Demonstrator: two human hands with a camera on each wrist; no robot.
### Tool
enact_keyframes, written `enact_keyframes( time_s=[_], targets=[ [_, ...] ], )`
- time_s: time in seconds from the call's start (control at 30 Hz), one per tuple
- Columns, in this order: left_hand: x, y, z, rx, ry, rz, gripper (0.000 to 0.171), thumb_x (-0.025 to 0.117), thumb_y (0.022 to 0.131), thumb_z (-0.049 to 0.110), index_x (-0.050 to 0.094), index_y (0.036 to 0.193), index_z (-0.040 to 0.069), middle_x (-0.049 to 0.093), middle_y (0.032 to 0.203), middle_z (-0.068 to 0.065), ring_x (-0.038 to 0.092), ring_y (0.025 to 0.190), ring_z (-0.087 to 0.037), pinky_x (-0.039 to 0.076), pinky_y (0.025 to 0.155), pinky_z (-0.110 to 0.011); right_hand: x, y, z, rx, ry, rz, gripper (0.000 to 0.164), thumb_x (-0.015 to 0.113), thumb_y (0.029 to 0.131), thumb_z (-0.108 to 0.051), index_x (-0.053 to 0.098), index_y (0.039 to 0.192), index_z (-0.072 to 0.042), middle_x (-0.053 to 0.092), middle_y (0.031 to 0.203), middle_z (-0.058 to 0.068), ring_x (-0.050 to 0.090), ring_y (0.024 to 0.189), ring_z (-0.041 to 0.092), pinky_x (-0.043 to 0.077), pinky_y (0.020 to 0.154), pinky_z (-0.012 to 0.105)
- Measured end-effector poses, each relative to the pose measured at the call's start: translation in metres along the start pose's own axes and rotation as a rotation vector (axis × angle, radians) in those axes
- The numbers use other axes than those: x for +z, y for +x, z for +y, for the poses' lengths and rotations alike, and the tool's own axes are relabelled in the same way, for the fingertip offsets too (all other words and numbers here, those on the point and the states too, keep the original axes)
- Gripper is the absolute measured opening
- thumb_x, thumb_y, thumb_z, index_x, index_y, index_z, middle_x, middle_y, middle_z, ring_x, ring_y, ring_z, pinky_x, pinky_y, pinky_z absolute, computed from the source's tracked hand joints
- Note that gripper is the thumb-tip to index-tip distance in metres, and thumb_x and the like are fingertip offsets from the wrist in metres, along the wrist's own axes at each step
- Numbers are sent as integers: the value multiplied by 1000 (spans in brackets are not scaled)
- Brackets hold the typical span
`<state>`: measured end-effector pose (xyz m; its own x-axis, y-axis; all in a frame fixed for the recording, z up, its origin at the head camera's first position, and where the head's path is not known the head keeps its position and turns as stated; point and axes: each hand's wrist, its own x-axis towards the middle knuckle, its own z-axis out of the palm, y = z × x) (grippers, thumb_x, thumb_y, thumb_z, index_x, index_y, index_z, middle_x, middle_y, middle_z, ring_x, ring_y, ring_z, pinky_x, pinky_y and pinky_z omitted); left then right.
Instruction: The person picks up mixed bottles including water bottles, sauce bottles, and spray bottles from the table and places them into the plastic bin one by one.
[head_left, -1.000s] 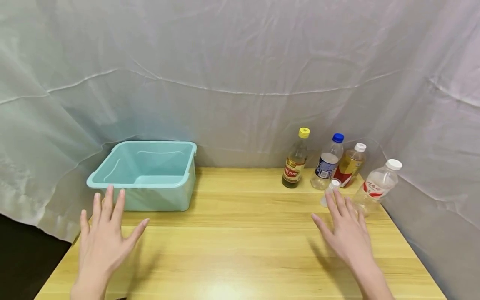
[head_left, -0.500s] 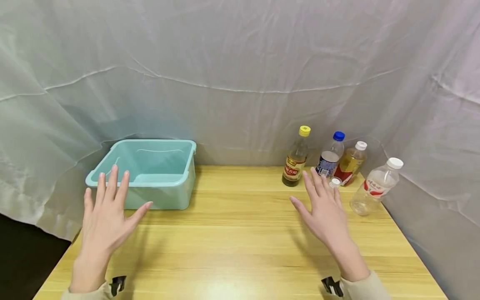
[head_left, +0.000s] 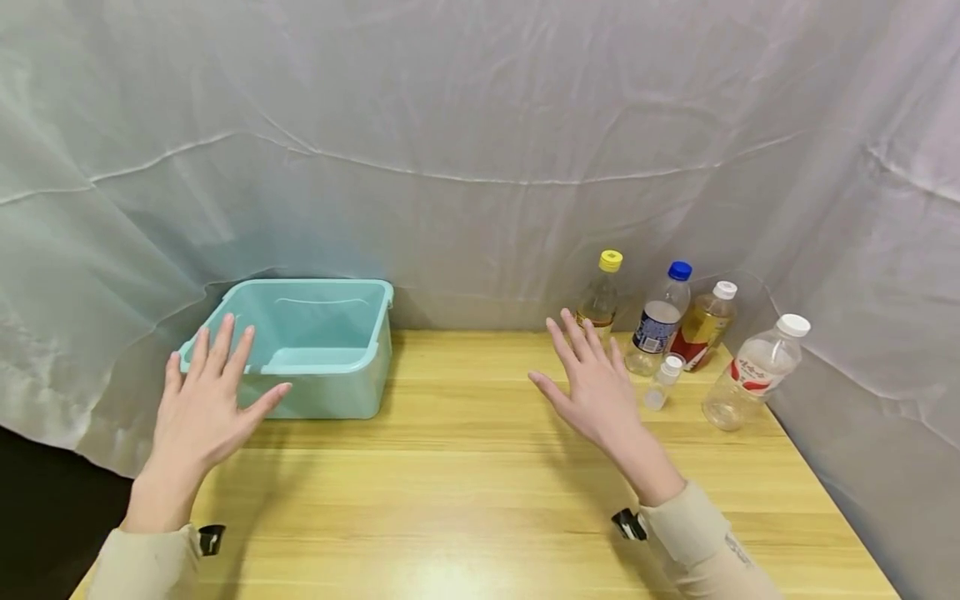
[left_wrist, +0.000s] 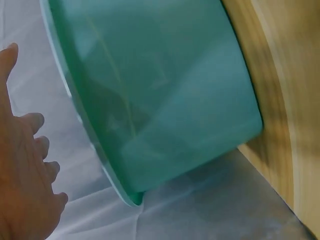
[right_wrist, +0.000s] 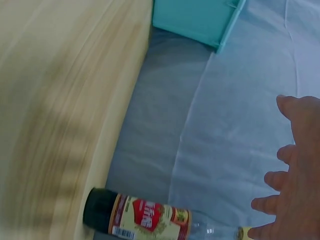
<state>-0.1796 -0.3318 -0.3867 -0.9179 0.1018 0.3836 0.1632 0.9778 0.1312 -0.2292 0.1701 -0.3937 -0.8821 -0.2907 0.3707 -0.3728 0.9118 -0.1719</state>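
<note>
My left hand [head_left: 201, 408], its fingers spread, hovers before the front left of a teal plastic tub [head_left: 330, 392] and holds nothing. In the left wrist view the tub's wall [left_wrist: 190, 110] stands apart from the fingers. Over the table my right hand [head_left: 596, 396] is also spread and holds nothing. Behind its fingertips, in the head view, stands a yellow-capped glass sauce bottle [head_left: 600, 296], its lower part hidden by the hand. The right wrist view shows that bottle's red and cream label [right_wrist: 150, 217].
Right of that hand stand a blue-capped bottle [head_left: 660, 321], a white-capped bottle with yellow and red label [head_left: 703, 325], a small white-capped bottle [head_left: 663, 383] and a large clear bottle [head_left: 757, 371]. Grey cloth [head_left: 480, 242] hangs behind the wooden table [head_left: 450, 500].
My right hand has moved left, from in front of the small bottle to in front of the sauce bottle. Both hands reach further forward, bringing the sleeves into view. The bottles and tub stay put.
</note>
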Motion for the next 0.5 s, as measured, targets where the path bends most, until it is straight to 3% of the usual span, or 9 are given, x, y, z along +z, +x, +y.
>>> enact_keyframes(
  time_s=[0.3, 0.5],
  targets=[
    [0, 11, -29, 17, 12, -47, 95, 54, 101, 63, 4, 169, 19, -10, 175, -4, -15, 159, -32, -11, 124, -65, 11, 30, -22, -61, -17, -50, 81, 37, 103, -70, 11, 169, -30, 5, 176, -2, 8, 160, 31, 7, 127, 63],
    [-1, 18, -48, 47, 9, -52, 92, 54, 103, 59, 4, 169, 19, -11, 175, -2, -8, 160, -36, -10, 126, -62, 17, 43, -40, -88, -2, -68, 81, 37, 103, -70, 12, 169, -29, 3, 175, -5, 8, 161, 29, 5, 128, 60]
  ],
)
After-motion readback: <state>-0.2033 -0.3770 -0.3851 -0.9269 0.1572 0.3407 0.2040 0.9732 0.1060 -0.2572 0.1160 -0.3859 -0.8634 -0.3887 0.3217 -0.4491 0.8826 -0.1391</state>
